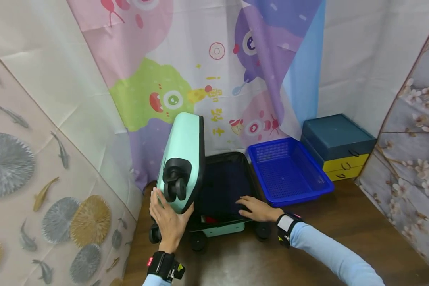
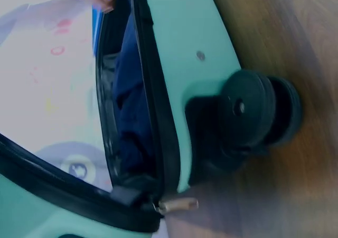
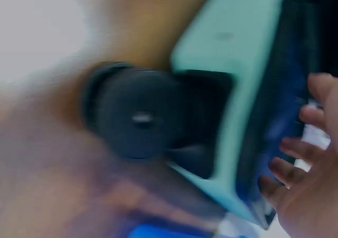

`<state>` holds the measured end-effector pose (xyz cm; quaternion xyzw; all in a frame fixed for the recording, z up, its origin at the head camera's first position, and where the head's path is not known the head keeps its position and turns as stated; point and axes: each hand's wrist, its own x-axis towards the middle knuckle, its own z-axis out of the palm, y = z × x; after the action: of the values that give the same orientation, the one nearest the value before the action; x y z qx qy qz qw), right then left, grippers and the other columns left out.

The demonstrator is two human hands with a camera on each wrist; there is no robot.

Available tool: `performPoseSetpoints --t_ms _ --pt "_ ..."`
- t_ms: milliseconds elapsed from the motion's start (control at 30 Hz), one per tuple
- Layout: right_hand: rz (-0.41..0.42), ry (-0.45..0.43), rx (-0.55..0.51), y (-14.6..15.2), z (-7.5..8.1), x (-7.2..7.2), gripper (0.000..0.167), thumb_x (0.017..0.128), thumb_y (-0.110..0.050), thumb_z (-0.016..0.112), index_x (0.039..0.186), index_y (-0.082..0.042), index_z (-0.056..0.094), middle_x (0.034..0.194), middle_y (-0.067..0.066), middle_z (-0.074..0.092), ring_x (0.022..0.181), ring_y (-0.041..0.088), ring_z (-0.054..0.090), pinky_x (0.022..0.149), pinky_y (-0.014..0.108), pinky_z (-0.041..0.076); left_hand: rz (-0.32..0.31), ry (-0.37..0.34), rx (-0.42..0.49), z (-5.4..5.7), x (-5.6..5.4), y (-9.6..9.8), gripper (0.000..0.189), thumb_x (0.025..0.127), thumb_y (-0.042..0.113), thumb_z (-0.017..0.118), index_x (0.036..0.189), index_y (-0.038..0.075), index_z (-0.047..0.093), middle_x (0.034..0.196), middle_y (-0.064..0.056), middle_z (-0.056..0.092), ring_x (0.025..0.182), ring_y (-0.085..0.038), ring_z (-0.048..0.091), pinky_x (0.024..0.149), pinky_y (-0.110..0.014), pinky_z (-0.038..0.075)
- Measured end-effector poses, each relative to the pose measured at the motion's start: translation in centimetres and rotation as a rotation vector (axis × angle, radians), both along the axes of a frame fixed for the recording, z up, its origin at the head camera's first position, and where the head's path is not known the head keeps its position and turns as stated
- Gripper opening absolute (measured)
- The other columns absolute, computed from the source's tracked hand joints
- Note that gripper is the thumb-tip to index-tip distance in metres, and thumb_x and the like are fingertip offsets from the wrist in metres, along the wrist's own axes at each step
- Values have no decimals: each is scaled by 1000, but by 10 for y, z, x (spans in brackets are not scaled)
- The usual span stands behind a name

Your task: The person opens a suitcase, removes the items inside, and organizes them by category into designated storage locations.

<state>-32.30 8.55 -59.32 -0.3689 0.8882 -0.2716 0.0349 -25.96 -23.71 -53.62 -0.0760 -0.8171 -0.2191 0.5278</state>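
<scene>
A mint-green suitcase with black trim stands opened, its lid [image 1: 180, 143] raised on the left. My left hand [image 1: 169, 224] holds the lid's near end, the thumb at the right edge and the fingers on the left, just below a black wheel [image 1: 175, 180]. The suitcase base [image 1: 223, 229] contains dark navy fabric [image 1: 221, 186], with a bit of red at its near side. Over the base's near right corner reaches my right hand [image 1: 257, 208], fingers loosely extended and holding nothing. The right wrist view shows these fingers [image 3: 298, 150] beside the rim. A zipper pull [image 2: 179, 205] hangs at the hinge corner.
Right of the suitcase sits a blue plastic basket [image 1: 321, 188]. Beyond it are stacked drawers [image 1: 339, 135] in dark teal and yellow. All stand on a brown wooden table [image 1: 307, 246], with printed curtains [image 1: 214, 79] behind and at both sides.
</scene>
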Motion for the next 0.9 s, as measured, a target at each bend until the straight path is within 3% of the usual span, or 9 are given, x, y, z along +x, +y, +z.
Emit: performPoseSetpoints --t_ms 100,233,333,433,533,700,800,900 --pt "27 26 95 2 -13 7 47 103 -35 51 137 -3 56 141 28 48 130 48 44 101 61 37 -5 -81 67 1 5 -11 112 79 57 74 157 2 14 158 -26 17 142 -46 22 107 -66 20" --pt "19 115 175 0 -15 12 53 101 -45 50 135 -5 59 138 26 53 124 52 48 98 64 39 -5 -146 175 7 8 -28 108 78 45 79 158 10 15 160 -22 15 144 -44 20 110 -66 16" --pt "3 188 300 -3 -21 17 60 98 -54 49 140 -11 57 140 22 52 121 50 51 97 62 40 0 -205 288 8 12 -39 108 79 38 81 159 16 12 162 -16 13 146 -38 15 112 -64 11" --pt "-5 274 406 -4 -27 23 58 98 -53 51 143 -17 55 142 18 52 118 47 55 96 57 43 6 -243 391 7 15 -48 109 80 37 80 159 20 7 163 -9 8 148 -32 11 115 -59 10" --pt "-10 355 423 -2 -30 26 51 98 -45 55 142 -19 56 140 17 55 114 44 58 91 54 46 21 -243 430 4 14 -55 112 81 38 79 160 19 3 164 -5 3 149 -27 6 116 -54 9" --pt "-16 372 429 4 -30 28 50 98 -43 56 142 -21 55 140 16 55 114 43 59 90 53 47 31 -229 419 -2 10 -63 115 81 35 79 160 14 -2 165 -4 -4 150 -23 -1 118 -47 6" --pt "-30 357 439 11 -30 29 50 99 -43 54 144 -22 54 141 15 54 117 44 57 92 53 46 39 -291 477 -7 11 -66 115 84 38 76 159 14 -7 165 -4 -11 150 -20 -7 118 -44 5" --pt "-31 349 437 18 -31 31 50 99 -43 54 144 -21 53 142 15 53 119 44 55 93 53 45 57 -405 576 -13 17 -67 115 87 44 71 157 14 -15 163 -4 -18 148 -18 -14 118 -44 1"
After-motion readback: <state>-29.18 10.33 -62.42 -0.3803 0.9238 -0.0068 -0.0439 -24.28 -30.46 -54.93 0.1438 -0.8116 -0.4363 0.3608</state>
